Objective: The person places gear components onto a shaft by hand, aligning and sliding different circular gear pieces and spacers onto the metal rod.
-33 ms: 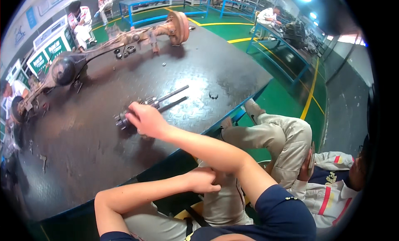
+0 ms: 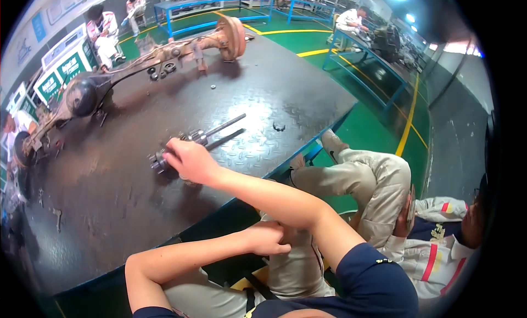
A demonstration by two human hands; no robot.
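Note:
On the dark metal tabletop lies a geared shaft (image 2: pixel 196 136), with gears toward its left end and a thin bare rod reaching up to the right. My right hand (image 2: pixel 192 161) is closed over its geared part from above; the palm hides the middle. My left hand (image 2: pixel 267 238) rests on my thigh below the table edge, under my right forearm, its fingers curled in with nothing visible in them. A small dark C-shaped ring (image 2: pixel 279 127) lies to the right of the rod, and a small nut-like ring (image 2: pixel 213 87) lies farther back.
A rusty axle housing (image 2: pixel 82 94) with a brake drum (image 2: pixel 235 37) spans the table's far side, small round parts (image 2: pixel 162 71) beside it. A small metal tool (image 2: pixel 57 216) lies at the left. A seated person (image 2: pixel 439 252) is close on my right; others sit farther off by blue workbenches (image 2: pixel 362 57).
The whole scene has shifted slightly leftward in view. My hands and the geared shaft keep the same positions relative to each other.

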